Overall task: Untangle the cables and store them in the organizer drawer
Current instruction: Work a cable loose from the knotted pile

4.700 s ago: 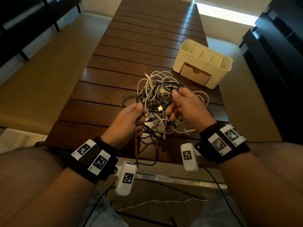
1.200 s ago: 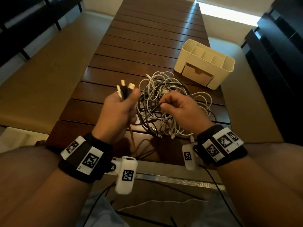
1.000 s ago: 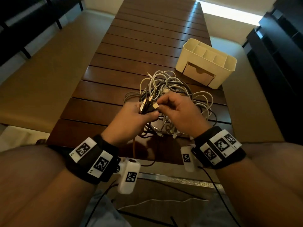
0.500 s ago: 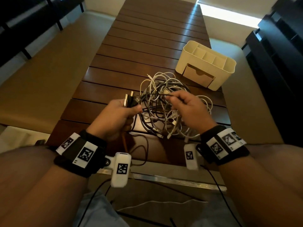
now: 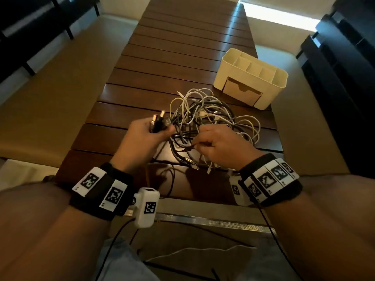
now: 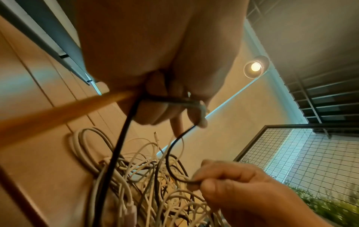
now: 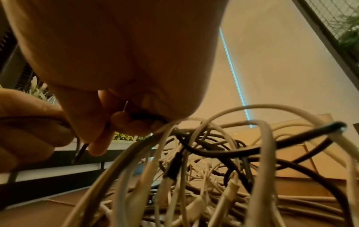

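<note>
Left hand point(image 5: 145, 138), seen from head: fisted round a bunch of plugs point(image 5: 158, 123) beside the cable tangle point(image 5: 211, 122) on the table point(image 5: 162, 63); organizer point(image 5: 251, 78) beyond. Left wrist: right hand point(image 6: 239, 184) pinched a black cable point(image 6: 174, 161). Right wrist: same pinch.

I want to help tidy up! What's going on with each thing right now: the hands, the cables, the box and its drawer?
Left hand: grips a bunch of cable plugs.
Right hand: pinches a thin black cable.
Cable pile: tangled, on the table.
Organizer: upright, top compartments look empty.
Drawer: closed.
</note>
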Available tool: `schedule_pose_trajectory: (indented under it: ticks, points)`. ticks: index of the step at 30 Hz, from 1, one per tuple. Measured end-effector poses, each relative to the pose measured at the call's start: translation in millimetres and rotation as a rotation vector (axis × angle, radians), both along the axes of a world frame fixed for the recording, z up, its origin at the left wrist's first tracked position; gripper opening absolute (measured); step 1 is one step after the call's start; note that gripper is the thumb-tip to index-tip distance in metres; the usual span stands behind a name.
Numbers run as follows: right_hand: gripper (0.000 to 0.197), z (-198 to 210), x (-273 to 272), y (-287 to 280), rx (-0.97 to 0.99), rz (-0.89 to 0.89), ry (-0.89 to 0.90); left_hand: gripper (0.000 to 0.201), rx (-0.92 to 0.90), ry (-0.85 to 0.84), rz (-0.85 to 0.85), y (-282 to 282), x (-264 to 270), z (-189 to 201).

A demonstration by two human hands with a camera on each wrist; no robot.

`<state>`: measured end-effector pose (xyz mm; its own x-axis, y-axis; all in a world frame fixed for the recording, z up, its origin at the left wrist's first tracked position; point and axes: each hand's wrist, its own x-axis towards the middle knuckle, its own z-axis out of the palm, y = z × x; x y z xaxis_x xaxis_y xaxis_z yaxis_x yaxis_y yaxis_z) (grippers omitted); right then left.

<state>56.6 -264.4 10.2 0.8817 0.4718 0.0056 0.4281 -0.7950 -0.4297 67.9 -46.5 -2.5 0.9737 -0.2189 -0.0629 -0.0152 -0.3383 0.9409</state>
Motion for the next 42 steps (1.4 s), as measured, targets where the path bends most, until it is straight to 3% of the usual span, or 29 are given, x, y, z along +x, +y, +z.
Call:
schedule_pose_trajectory:
  ticks: [4,7,11,14,17,19,21,24,26,28,31,34,37,42]
  points:
    - [0.015,-3.3,0.0,4.1,0.146,-0.036,-0.145,0.031,0.002,0.126,-0.167,-3.5,-2.5,-3.8]
    - [0.016,-5.5,0.0,8.5,0.211,-0.063,-0.186,0.018,0.039,0.079,-0.197,-3.8,-2.0,-1.1]
    - [0.018,-0.2,0.3,13.5,0.339,-0.062,-0.198,0.007,-0.044,-0.001,-0.227,-10.8,-8.1,-0.1]
    - [0.016,4.6,-1.3,14.2,0.415,-0.136,-0.047,0.012,-0.135,-0.068,-0.112,-11.6,-7.7,-0.8]
    - [0.02,-1.8,-2.7,7.7,0.308,-0.269,0.21,0.016,-0.376,0.039,0.04,-2.9,-0.8,3.2]
    - [0.027,-8.3,-2.6,1.2,0.218,-0.3,0.264,0.017,-0.498,0.112,0.084,5.4,3.7,6.1]
    - [0.026,-9.3,-1.2,-4.0,0.228,-0.34,0.246,0.019,-0.424,0.191,0.064,10.9,4.9,7.4]
    - [0.017,-2.4,1.6,-6.5,0.413,-0.415,0.138,0.019,0.141,0.245,-0.169,14.8,4.7,3.5]
    - [0.016,3.5,1.9,-6.9,0.53,-0.404,0.068,0.026,0.298,0.244,-0.288,13.9,3.4,-2.1]
    - [0.015,6.0,3.0,-9.0,0.509,-0.361,0.011,0.03,0.299,0.236,-0.293,12.3,2.7,-3.1]
    - [0.013,2.9,5.9,-12.2,0.242,-0.267,-0.008,0.025,0.288,0.156,-0.196,14.6,3.5,1.4]
    - [0.02,-4.5,4.6,-10.2,0.047,-0.158,-0.036,0.02,0.108,0.04,-0.027,13.9,3.0,7.8]
    - [0.019,-4.4,2.8,-1.2,0.102,-0.075,-0.103,0.018,0.044,0.004,-0.064,-0.4,-1.8,6.6]
    - [0.016,-0.8,3.7,5.0,0.171,-0.1,-0.157,0.02,0.037,-0.06,-0.169,-12.2,-8.4,1.1]
